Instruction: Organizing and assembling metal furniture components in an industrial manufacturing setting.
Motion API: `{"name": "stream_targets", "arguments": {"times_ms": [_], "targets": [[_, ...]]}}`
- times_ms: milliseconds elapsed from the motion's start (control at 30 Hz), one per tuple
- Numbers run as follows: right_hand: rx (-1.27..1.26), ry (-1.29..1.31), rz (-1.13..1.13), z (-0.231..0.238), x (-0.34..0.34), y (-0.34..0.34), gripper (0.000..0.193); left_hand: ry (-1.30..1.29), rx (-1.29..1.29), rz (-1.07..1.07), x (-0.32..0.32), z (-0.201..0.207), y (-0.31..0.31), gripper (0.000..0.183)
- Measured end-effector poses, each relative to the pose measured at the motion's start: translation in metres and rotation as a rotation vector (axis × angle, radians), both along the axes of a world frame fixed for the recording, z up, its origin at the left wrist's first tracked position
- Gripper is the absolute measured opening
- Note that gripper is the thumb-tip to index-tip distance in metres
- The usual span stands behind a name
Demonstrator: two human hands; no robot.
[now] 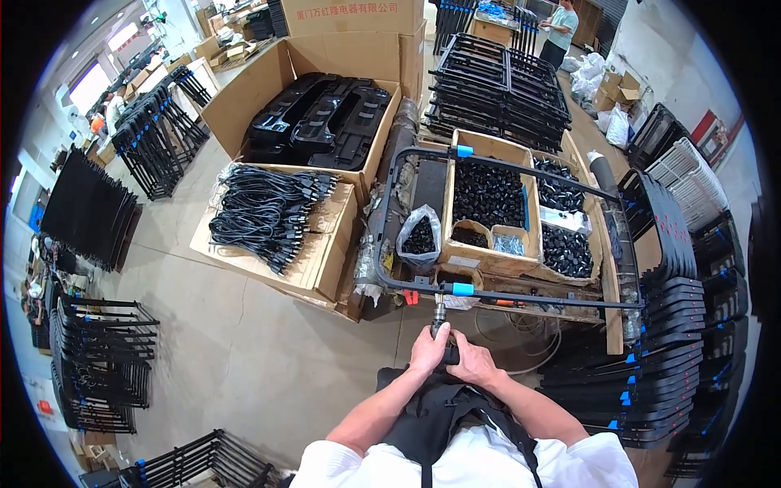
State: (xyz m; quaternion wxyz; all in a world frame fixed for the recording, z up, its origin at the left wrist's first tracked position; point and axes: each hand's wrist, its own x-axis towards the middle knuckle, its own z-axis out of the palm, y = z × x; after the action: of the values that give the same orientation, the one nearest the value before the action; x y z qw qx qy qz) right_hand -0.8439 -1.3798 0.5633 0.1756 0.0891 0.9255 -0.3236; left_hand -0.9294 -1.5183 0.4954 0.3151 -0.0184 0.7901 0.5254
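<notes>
In front of my body, both hands are closed round a power screwdriver (pixel 440 319) with a dark body and a metal front end. My left hand (pixel 427 350) wraps its left side, thumb on top. My right hand (pixel 475 362) grips it from the right, just behind. The tool's tip points away from me and meets, or nearly meets, the near bar of a black tubular frame (pixel 537 300); contact is too small to tell. Blue tape (pixel 462 289) is wrapped on that bar, right of the tip. The frame lies across the workbench, over the parts boxes.
A cardboard box (pixel 482 254) of black plastic parts and screws sits inside the frame, beside a plastic bag (pixel 419 236) of small parts. Left are bundled black cables (pixel 272 213) on a carton. Stacked black frames (pixel 643 358) stand close on my right. A person (pixel 560 32) stands far back.
</notes>
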Motion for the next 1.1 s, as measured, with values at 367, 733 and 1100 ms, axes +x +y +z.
{"name": "stream_targets", "arguments": {"times_ms": [367,733,1100], "targets": [[0.027,0.131,0.056,-0.008,0.002,0.0,0.068,0.017,-0.012,0.015,-0.003,0.008,0.003,0.071],[0.032,0.118,0.071,-0.003,0.012,-0.007,0.061,-0.009,0.021,0.008,0.006,0.013,-0.004,0.07],[0.041,0.12,0.083,-0.011,0.021,-0.01,0.062,0.013,0.02,0.015,0.017,0.007,-0.009,0.068]]}}
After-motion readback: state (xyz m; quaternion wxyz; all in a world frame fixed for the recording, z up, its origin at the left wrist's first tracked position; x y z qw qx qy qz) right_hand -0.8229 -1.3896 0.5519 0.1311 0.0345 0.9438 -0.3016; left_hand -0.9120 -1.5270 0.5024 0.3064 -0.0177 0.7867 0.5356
